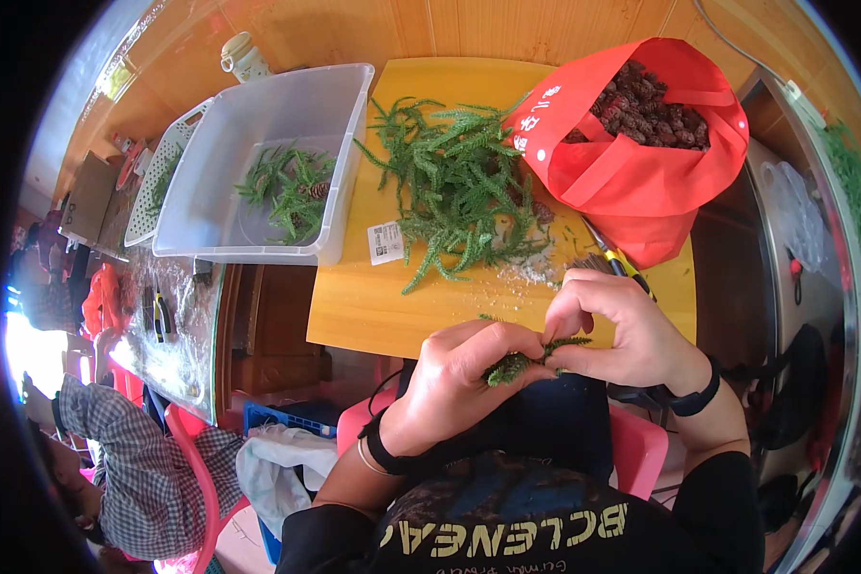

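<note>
Just below the near edge of the yellow wooden counter (373, 306), a short green needle-leaved sprig (531, 359) lies roughly left-to-right between both hands, the left hand (459, 383) in a closed grip on its bushy end, the right hand (622, 335) pinching its thin tip.

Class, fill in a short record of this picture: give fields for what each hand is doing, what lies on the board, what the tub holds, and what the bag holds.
left hand: pinches a green sprig at its thick end
right hand: pinches the same sprig at its thin tip
board: yellow, with a heap of green sprigs, a white label and a yellow-handled tool
tub: clear plastic, a few sprigs inside
bag: red, open, full of dark brown cones
</note>
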Tool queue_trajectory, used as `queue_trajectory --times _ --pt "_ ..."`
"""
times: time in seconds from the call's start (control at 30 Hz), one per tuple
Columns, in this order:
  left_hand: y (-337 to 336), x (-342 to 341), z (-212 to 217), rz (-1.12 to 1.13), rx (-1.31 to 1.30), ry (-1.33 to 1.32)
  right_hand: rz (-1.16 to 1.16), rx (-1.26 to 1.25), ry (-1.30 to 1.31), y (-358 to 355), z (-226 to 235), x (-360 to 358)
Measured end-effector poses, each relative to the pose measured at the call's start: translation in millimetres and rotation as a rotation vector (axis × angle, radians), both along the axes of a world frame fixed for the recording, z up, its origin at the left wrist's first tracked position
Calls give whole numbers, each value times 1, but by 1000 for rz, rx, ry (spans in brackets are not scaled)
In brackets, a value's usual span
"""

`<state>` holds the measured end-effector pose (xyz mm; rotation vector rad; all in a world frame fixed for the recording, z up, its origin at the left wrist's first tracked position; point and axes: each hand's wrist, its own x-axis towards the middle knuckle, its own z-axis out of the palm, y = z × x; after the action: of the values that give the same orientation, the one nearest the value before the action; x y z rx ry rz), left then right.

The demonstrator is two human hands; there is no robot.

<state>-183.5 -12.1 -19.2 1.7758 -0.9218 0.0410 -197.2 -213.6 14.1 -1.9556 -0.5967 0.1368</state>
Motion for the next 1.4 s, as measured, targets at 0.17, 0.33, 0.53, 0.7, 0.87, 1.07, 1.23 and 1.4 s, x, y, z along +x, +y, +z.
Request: queue_trajectory --times 0.17,0.33,0.53,0.7,0.87,1.07,1.23,1.4 --pt "-4 0 1 111 -28 -30 -67 59 -93 7 -7 0" --pt "-3 -3 3 130 -24 30 -80 20 -192 9 -1 -1" --pt "0 2 -2 46 -80 186 -93 -9 -283 10 -1 -3" --pt "-4 5 -20 -57 -316 357 -101 11 -312 11 -7 1" --pt "-4 1 -25 -45 -281 316 -53 -116 -535 13 -8 3" --pt "-1 2 -18 -113 -168 499 52 -104 -230 2 -12 3" --pt "-3 -1 -23 -166 -332 664 65 -68 -120 -2 -4 4" --pt "-3 -3 -24 -100 -321 713 -7 -36 -50 0 -4 2"
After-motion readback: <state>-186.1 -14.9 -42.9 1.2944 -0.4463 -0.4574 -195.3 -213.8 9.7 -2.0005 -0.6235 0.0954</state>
